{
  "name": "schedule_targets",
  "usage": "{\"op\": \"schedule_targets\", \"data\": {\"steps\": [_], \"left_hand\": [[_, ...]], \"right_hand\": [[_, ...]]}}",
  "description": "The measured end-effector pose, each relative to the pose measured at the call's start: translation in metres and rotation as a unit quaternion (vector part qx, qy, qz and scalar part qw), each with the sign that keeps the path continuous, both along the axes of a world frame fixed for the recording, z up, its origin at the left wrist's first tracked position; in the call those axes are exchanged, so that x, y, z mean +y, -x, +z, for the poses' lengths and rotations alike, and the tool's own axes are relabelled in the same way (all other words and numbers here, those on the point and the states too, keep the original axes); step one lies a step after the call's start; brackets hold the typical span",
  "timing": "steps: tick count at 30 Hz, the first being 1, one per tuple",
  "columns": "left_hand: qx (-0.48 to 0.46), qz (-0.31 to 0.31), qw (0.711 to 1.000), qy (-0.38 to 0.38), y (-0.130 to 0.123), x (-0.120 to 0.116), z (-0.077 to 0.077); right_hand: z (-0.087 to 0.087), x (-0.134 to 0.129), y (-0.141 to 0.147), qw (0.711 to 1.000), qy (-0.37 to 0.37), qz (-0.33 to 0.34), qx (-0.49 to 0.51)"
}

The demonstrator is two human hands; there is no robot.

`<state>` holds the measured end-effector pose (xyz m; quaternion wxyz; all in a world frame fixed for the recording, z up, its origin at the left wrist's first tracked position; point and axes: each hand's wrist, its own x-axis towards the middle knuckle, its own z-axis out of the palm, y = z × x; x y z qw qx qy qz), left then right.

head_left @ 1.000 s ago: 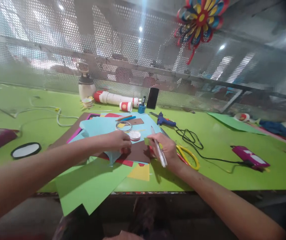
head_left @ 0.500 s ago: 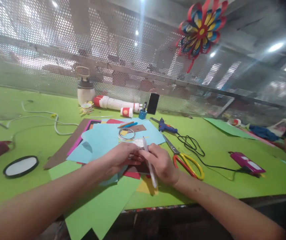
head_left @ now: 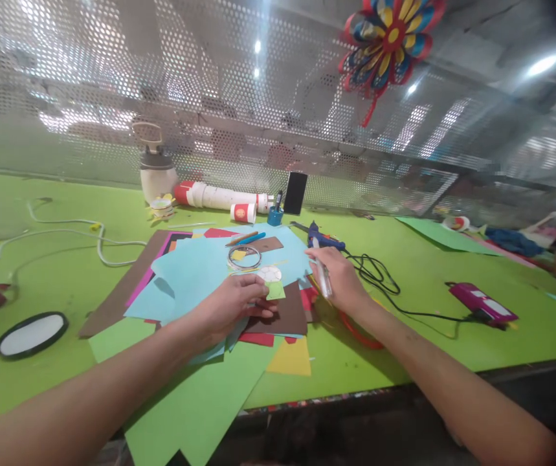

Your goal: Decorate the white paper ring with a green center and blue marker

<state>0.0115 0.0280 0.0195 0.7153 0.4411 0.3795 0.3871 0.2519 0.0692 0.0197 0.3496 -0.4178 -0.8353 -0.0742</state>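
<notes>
Stretching beneath everything, the smooth lime-green desk (head_left: 423, 285) carries the paper pile (head_left: 195, 272), a loose fan of matt blue, brown, red and green sheets with straight-cut edges. Over the pile's near part, the left hand (head_left: 236, 301) pinches the green square (head_left: 276, 290) by its left side; at the pile's right edge, the right hand (head_left: 340, 275) grips a clear pen (head_left: 324, 283). A second ago a green piece showed at the right hand's fingers; now the left alone holds it, so it appears to have been handed across, leaving the right with just the pen. Behind the pile lies a rigid, cylindrical white tube (head_left: 222, 197) with red bands. Right of the pile are the slick-handled scissors (head_left: 366, 342), partly hidden, and a hard blue glue gun (head_left: 325, 239). On the pile sits a thin, shiny ring (head_left: 246, 268); nearer the pile's front, a pale white disc (head_left: 270, 273) lies just beyond the square, which looks flat and crisp.
</notes>
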Motion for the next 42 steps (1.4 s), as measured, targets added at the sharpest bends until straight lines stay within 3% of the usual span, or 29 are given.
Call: {"op": "schedule_targets", "data": {"steps": [7, 11, 15, 22, 30, 34, 38, 42], "left_hand": [[0.016, -0.006, 1.000, -0.012, -0.001, 0.001, -0.003], [0.021, -0.001, 1.000, -0.019, -0.001, 0.001, -0.004], [0.017, -0.002, 1.000, -0.023, -0.001, -0.001, -0.004], [0.016, 0.005, 0.999, -0.035, -0.002, -0.005, -0.001], [0.014, 0.010, 0.999, -0.041, -0.004, -0.007, -0.005], [0.012, 0.007, 0.999, -0.041, -0.004, -0.007, -0.006], [0.010, 0.016, 0.999, -0.033, -0.004, -0.007, -0.007], [-0.002, 0.029, 0.999, -0.029, -0.004, -0.004, -0.006]], "right_hand": [[-0.010, 0.026, -0.001, 0.988, 0.112, -0.018, -0.101], [-0.004, 0.026, 0.004, 0.987, 0.153, -0.019, -0.054], [0.008, 0.008, 0.016, 0.975, 0.218, -0.003, 0.044], [0.019, -0.027, 0.049, 0.902, 0.390, 0.076, 0.170], [0.004, -0.035, 0.054, 0.840, 0.459, 0.076, 0.279], [0.000, -0.036, 0.058, 0.846, 0.439, 0.064, 0.296], [0.002, -0.039, 0.061, 0.873, 0.409, 0.041, 0.263], [0.018, -0.038, 0.033, 0.912, 0.368, -0.013, 0.180]]}}
